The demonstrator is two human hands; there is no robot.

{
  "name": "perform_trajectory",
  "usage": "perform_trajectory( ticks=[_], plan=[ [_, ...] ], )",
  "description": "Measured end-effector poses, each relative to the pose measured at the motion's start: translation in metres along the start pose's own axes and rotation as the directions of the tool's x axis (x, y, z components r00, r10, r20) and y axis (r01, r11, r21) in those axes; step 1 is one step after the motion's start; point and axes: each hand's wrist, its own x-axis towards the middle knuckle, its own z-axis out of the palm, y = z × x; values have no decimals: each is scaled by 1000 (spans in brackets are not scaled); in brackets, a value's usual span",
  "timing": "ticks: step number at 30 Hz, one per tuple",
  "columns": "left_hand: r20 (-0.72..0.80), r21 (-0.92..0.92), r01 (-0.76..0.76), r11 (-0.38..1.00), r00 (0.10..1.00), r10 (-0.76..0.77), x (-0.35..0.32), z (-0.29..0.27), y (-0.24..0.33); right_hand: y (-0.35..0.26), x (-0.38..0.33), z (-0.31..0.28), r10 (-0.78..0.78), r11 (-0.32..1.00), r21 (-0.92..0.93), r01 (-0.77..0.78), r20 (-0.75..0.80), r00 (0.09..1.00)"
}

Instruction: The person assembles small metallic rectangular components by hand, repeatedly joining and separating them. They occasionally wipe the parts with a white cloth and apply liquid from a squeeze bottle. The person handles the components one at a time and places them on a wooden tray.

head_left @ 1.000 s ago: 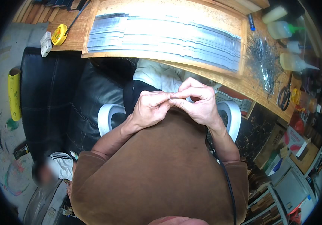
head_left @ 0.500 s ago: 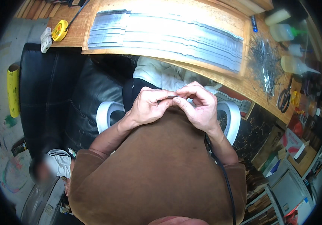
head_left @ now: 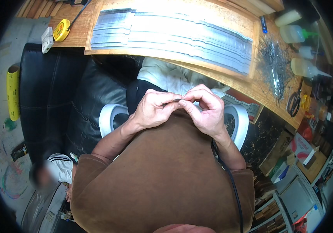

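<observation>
Right in front of your chest, your left hand [head_left: 154, 110] and right hand [head_left: 205, 110] meet, fingers pinched shut on one thin metal strip [head_left: 179, 100] between the fingertips, its long axis running left to right, both hands equally near. Farther off, the table [head_left: 252, 87] carries one board of many grey strips [head_left: 174, 33], a tape measure [head_left: 61, 30] and three bottles [head_left: 296, 33].

Brown shirt [head_left: 162, 174], grey strips [head_left: 174, 35] on a tan wooden board [head_left: 228, 75], yellow tape measure [head_left: 61, 30], black seat [head_left: 53, 97]

A workshop; wooden bench [head_left: 267, 91], scissors [head_left: 293, 104], glue bottles [head_left: 305, 68], tape measure [head_left: 61, 30].
</observation>
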Motion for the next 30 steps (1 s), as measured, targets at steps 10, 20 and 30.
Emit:
perform_trajectory(
  ticks=[10,20,30],
  plan=[
    [-3,0,3,1000,1000,-3,-1,1,-2,-3,0,-1,22,1000,-14,-22,2,1000],
    [-12,-5,-2,1000,1000,2,-2,2,-5,7,-3,-3,-22,1000,17,22,30,999],
    [-22,-21,-2,1000,1000,1,-2,3,-2,-1,-2,0,24,999,42,-23,-20,1000]
  ],
)
